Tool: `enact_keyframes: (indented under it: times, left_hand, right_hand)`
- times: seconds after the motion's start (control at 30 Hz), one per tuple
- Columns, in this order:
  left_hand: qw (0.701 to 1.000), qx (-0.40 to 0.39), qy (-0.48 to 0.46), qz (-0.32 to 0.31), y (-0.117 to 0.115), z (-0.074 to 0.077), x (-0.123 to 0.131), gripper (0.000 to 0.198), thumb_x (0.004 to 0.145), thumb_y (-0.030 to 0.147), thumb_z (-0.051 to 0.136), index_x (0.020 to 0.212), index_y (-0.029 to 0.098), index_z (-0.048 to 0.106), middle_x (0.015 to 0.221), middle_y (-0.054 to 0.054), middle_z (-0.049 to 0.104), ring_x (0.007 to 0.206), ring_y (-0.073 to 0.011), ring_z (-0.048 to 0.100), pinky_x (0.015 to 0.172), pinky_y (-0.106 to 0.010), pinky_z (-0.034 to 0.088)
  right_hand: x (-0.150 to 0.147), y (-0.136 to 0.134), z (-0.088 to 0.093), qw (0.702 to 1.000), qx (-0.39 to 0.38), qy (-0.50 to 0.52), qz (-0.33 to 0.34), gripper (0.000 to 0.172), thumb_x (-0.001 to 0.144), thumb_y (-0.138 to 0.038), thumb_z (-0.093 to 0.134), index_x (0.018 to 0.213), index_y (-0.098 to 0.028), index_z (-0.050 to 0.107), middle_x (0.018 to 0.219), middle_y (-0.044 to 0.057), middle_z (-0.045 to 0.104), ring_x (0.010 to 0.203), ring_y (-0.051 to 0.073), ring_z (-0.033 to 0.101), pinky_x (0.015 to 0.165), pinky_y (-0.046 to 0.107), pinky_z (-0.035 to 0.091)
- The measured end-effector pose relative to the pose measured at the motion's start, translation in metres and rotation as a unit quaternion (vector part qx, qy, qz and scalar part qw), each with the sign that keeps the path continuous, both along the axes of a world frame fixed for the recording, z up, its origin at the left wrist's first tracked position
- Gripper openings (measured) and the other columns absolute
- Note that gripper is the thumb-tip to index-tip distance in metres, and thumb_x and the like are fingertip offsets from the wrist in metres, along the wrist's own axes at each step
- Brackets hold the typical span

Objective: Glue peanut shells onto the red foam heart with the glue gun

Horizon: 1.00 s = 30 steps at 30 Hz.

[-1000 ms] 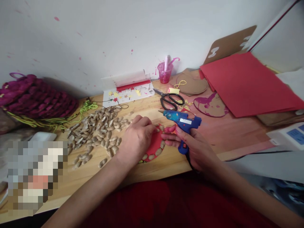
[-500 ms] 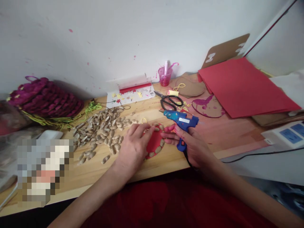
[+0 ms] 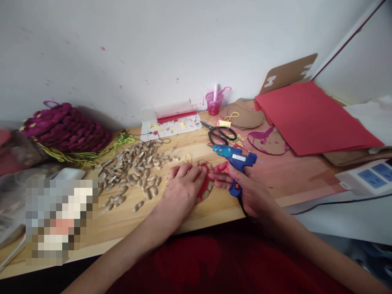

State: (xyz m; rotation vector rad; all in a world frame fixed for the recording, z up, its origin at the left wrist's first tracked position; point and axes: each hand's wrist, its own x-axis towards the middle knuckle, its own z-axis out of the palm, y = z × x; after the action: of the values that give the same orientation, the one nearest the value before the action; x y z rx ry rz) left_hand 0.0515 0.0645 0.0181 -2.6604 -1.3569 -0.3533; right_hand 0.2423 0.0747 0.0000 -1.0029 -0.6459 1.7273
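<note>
My left hand (image 3: 183,188) lies flat, fingers stretched out, on a red paper disc (image 3: 204,185) edged with glued peanut shells. The hand covers most of the disc. My right hand (image 3: 246,188) grips a blue glue gun (image 3: 235,158) by its handle, nozzle pointing left, and its pink-stained fingertips touch the disc's right edge. A heap of peanut shells (image 3: 134,167) spreads just left of my left hand on the wooden table (image 3: 171,212).
Black scissors (image 3: 221,132) lie behind the glue gun. Red paper sheets (image 3: 309,118), cardboard cut-outs (image 3: 268,139) and a pink cup (image 3: 213,103) sit at the back right. A purple woven bag (image 3: 65,128) is back left. A white power strip (image 3: 366,177) with cord is right.
My left hand has flattened and slid forward over the red disc. The view has shifted a little; the glue gun stays in my right hand.
</note>
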Motion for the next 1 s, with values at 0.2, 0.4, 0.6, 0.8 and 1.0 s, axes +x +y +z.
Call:
enact_keyframes:
  times: [0.2,0.4,0.6,0.8,1.0]
  left_hand:
    - [1.0,0.003,0.022,-0.007,0.0007,0.0001,0.0006,0.03,0.096,0.022,0.057,0.125,0.015,0.063,0.106,-0.009,0.07,0.102,-0.0274,0.056,0.086,-0.042,0.039]
    - [1.0,0.005,0.031,0.0,0.0015,0.001,0.0021,0.027,0.097,0.023,0.055,0.122,0.017,0.063,0.102,-0.009,0.07,0.099,-0.0275,0.056,0.083,-0.042,0.04]
    - [0.999,-0.013,0.033,0.002,0.0011,0.002,0.0024,0.027,0.097,0.023,0.056,0.122,0.015,0.063,0.104,-0.009,0.069,0.102,-0.0284,0.057,0.084,-0.042,0.04]
    - [0.999,-0.018,0.037,0.009,0.0017,0.0003,0.0015,0.029,0.097,0.02,0.055,0.124,0.016,0.062,0.105,-0.008,0.069,0.102,-0.0277,0.057,0.084,-0.042,0.042]
    - [0.999,-0.028,0.038,0.012,0.0027,0.0015,0.0025,0.027,0.097,0.022,0.057,0.123,0.017,0.062,0.105,-0.007,0.069,0.102,-0.0274,0.057,0.085,-0.042,0.042]
  right_hand:
    - [0.0014,-0.0017,0.002,1.0,0.006,-0.001,0.0,0.027,0.077,-0.042,0.083,0.086,-0.02,0.07,0.093,0.005,0.078,0.087,0.023,0.078,0.069,0.03,0.06]
    - [0.0025,-0.0023,0.0018,1.0,0.009,0.011,-0.005,0.027,0.077,-0.042,0.083,0.084,-0.019,0.071,0.089,0.004,0.077,0.082,0.021,0.077,0.066,0.028,0.06]
    - [0.0032,-0.0023,0.0039,1.0,0.009,0.005,-0.001,0.028,0.077,-0.044,0.083,0.084,-0.02,0.07,0.09,0.005,0.077,0.09,0.024,0.077,0.068,0.029,0.06]
    - [0.0052,-0.0026,0.0036,1.0,0.009,0.001,-0.001,0.026,0.078,-0.044,0.082,0.084,-0.02,0.07,0.088,0.005,0.077,0.083,0.022,0.077,0.064,0.028,0.059]
    - [0.0062,-0.002,0.003,1.0,0.007,-0.001,0.004,0.026,0.077,-0.043,0.082,0.083,-0.02,0.073,0.084,0.004,0.077,0.074,0.018,0.075,0.063,0.024,0.058]
